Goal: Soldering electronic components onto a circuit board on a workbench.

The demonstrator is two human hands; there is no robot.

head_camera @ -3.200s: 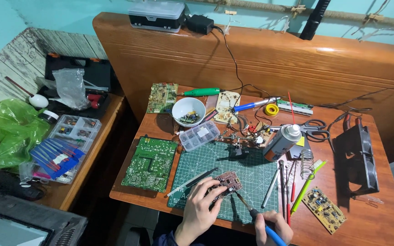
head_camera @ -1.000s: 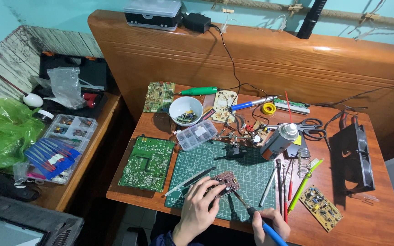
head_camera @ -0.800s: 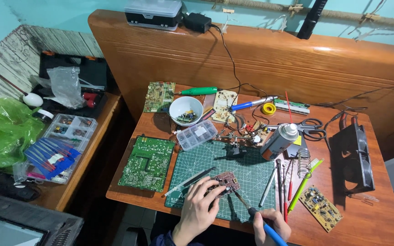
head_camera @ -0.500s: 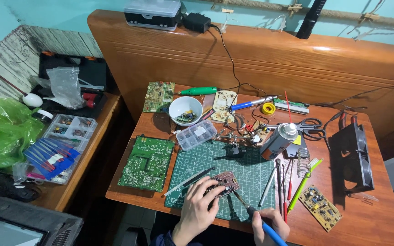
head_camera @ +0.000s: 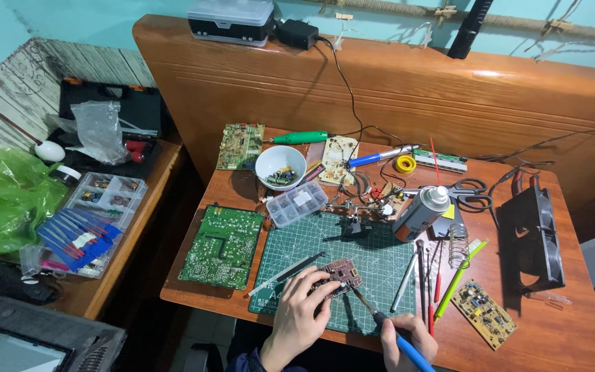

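Small brown circuit board (head_camera: 339, 274) lying tilted on green cutting mat (head_camera: 339, 269), just ahead of left hand (head_camera: 301, 313), fingers pinching its near edge. Right hand (head_camera: 408, 337) clenching blue-handled soldering iron (head_camera: 380, 322), long axis slanting up-left, tip resting just beside board's right corner. Left hand being nearer. Board showing dark components and solder pads. Spray can (head_camera: 421, 212) standing well beyond right hand on counter (head_camera: 552, 331).

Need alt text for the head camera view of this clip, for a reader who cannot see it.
A person's left hand steadies a small brown circuit board on a green cutting mat while the right hand holds a blue-handled soldering iron to its edge. Around them on the wooden table lie a large green circuit board, a spray can and scissors.
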